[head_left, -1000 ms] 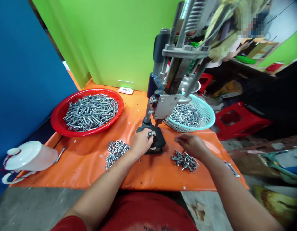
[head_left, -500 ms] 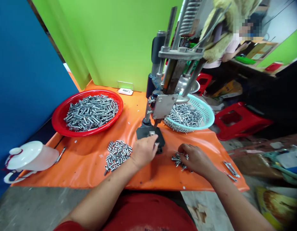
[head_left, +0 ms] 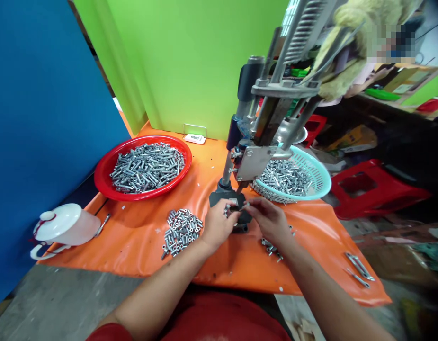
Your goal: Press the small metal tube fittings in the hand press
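Metal parts [head_left: 236,207] sit pinched between your hands, left hand [head_left: 219,225] and right hand [head_left: 270,219] closed on them just before the press [head_left: 256,156] base, mid-desk [head_left: 140,237]; loose piles [head_left: 181,229] lie beside each wrist; red bowl [head_left: 105,170] at the far-left corner, teal basket [head_left: 320,177] far right.

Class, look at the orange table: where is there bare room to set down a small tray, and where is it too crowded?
Free: the orange table between the white teapot and the left pile of metal parts; also front right, before the loose clips. Crowded: around the press base, where left hand and right hand meet.
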The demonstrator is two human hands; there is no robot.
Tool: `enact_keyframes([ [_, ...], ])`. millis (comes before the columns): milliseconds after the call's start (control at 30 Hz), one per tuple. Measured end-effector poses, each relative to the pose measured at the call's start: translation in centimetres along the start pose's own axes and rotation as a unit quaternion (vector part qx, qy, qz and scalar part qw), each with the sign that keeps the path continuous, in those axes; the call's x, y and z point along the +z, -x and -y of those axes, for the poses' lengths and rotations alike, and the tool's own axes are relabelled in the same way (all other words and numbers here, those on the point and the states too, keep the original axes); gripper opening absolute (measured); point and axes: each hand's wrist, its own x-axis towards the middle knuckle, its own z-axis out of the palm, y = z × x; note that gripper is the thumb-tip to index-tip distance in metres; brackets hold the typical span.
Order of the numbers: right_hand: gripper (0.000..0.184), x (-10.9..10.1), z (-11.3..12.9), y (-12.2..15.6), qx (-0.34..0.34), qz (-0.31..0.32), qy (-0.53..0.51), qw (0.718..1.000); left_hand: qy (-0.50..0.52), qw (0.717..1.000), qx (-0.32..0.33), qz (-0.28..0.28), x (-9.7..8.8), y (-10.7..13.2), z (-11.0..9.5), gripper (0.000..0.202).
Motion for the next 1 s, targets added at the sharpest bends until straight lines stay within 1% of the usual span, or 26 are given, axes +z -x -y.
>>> enact_keyframes([
  [67,0.026,0.3,-0.3,-1.3,-0.028,-0.023,0.008,0.999,0.018,0.999,-0.034,-0.038,0.3,-1.1,0.5,0.024],
  [100,0.026,0.3,-0.4,-1.9,-0.039,-0.024,0.017,0.999,0.019,0.998,-0.043,-0.041,0.4,-1.6,0.8,0.022],
  [200,0.023,0.4,-0.2,-3.0,-0.073,-0.008,0.073,0.995,0.022,0.998,-0.049,-0.026,0.9,-2.4,1.4,0.013],
  [333,0.017,0.5,0.3,-3.2,-0.121,0.023,0.143,0.982,0.023,0.999,-0.034,-0.022,1.1,-2.4,1.7,0.011],
  [533,0.014,0.2,1.0,-3.3,-0.152,0.042,0.189,0.969,0.015,0.999,-0.032,-0.024,1.0,-2.2,1.8,0.012],
  [633,0.015,-0.1,1.5,-3.5,-0.172,0.073,0.221,0.957,0.01,0.999,-0.029,-0.03,0.9,-2.1,1.6,0.013],
  [700,0.015,0.0,1.7,-3.5,-0.178,0.086,0.234,0.952,0.014,0.999,-0.01,-0.031,0.9,-2.0,1.3,0.015],
  [800,0.015,0.1,1.4,-3.3,-0.176,0.085,0.221,0.956,0.024,0.999,0.024,-0.032,1.1,-2.1,1.1,0.018],
  [867,0.016,-0.3,1.0,-3.5,-0.157,0.106,0.204,0.961,0.024,0.999,0.021,-0.033,1.4,-2.3,1.2,0.015],
  [900,0.017,-0.8,0.9,-3.8,-0.133,0.109,0.192,0.966,0.026,0.999,0.013,-0.033,1.5,-2.4,1.3,0.014],
  [933,0.019,-1.6,1.0,-4.4,-0.102,0.096,0.175,0.975,0.034,0.999,0.003,-0.032,1.7,-2.5,1.5,0.014],
  [967,0.021,-2.6,1.4,-5.3,-0.067,0.063,0.151,0.984,0.046,0.998,-0.006,-0.03,1.8,-2.6,1.6,0.015],
  [1000,0.024,-3.9,2.2,-6.5,-0.034,0.008,0.121,0.992,0.059,0.998,-0.012,-0.03,2.0,-2.6,1.8,0.015],
])
